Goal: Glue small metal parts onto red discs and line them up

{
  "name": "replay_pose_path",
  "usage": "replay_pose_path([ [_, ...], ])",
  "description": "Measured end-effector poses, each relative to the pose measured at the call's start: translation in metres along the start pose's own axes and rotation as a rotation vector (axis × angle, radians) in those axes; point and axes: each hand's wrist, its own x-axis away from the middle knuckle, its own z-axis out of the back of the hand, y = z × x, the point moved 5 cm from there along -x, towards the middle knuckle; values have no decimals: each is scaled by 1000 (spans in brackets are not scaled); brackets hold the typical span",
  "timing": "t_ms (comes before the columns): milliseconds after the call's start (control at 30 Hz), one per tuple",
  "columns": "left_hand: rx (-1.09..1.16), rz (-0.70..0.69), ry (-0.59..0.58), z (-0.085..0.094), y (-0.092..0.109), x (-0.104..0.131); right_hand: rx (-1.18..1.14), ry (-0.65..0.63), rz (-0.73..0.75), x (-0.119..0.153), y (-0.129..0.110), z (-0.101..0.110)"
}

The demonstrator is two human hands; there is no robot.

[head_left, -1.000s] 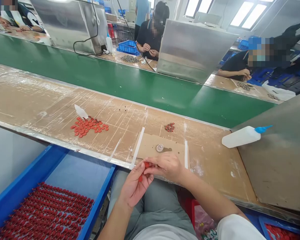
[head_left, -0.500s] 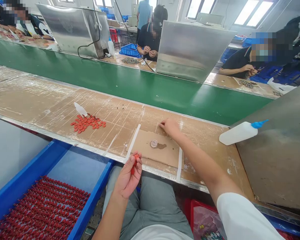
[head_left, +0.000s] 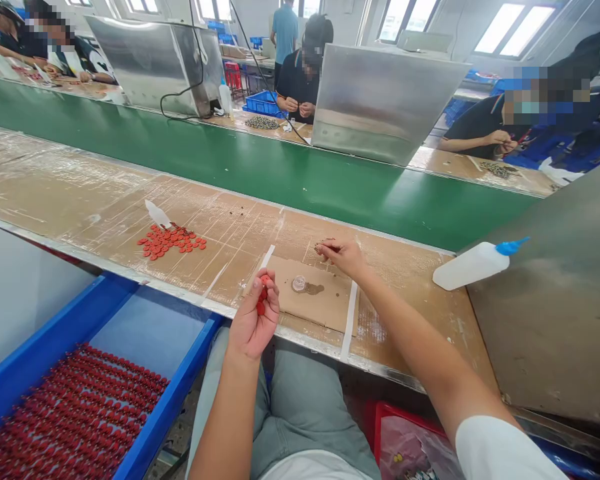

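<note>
Left hand curls around red discs; right hand pinches at small dark pieces on the bench, hold unclear. Rows of red parts fill much of the blue tray; loose discs look undone.

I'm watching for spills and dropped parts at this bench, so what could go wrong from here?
The left hand holds red pieces by the front edge of the bench; one might slip off.

The small clear container stands between the two hands and could get knocked; the dark patch beside it looks like liquid.

The right hand is at some small dark-red bits, which might scatter.
</note>
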Motion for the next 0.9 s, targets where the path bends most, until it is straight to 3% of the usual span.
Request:
replay_pose_path([
  [67,30,-10,-13,2,-2,-2,-190,8,-11,17,5,3],
  [167,41,-19,-17,12,-6,-3,-269,-9,-17,39,11,3],
  [433,-34,-74,48,39,-6,5,164,-101,146,59,8,-4],
  [633,-59,-83,61,37,-6,14,163,-170,110,54,1,-6],
  [900,-47,-99,66,36,-8,28,549,-300,280,41,-19,-15],
])
